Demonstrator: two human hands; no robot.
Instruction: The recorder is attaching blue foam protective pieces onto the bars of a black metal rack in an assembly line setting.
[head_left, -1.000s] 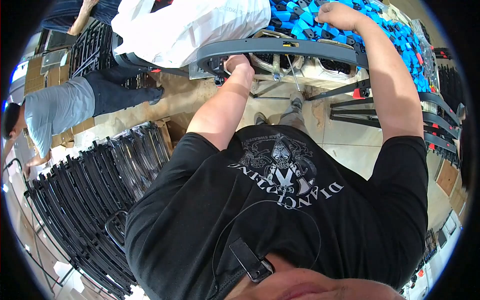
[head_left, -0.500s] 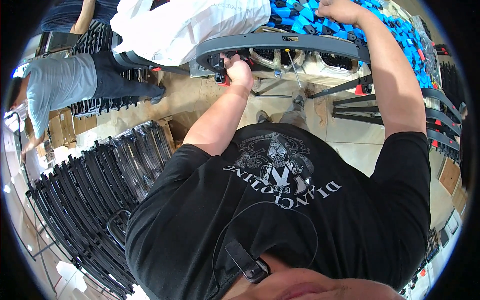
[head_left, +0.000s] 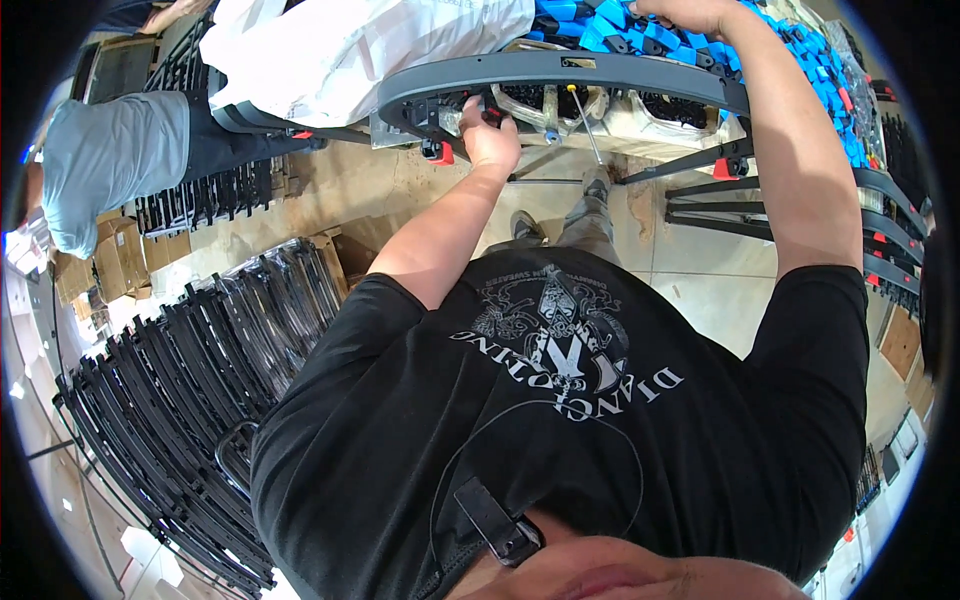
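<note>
My left hand (head_left: 490, 145) is below the left end of a curved dark grey bar (head_left: 540, 68). Its thumb and fingers close around a small black part with red on it (head_left: 492, 116), whose kind is unclear. Beside the hand, a black fitting with a red tab (head_left: 437, 152) hangs at the bar's bent end. At the top edge, my right hand (head_left: 695, 14) reaches over the bar into a heap of blue and black plastic pieces (head_left: 605, 30). Its fingers are curled and partly cut off by the frame; what they hold is hidden.
A large white plastic bag (head_left: 350, 60) lies left of the heap. A screwdriver (head_left: 584, 122) leans by open bags of small black parts (head_left: 672, 112). Long black bars (head_left: 180, 390) are stacked at left, and more curved bars (head_left: 890, 240) at right. Another person (head_left: 120, 165) bends at far left.
My left hand has moved right, away from the fitting with the red tab, and its fingers now show around a small part. My right hand has shifted slightly up. The person at left has moved.
</note>
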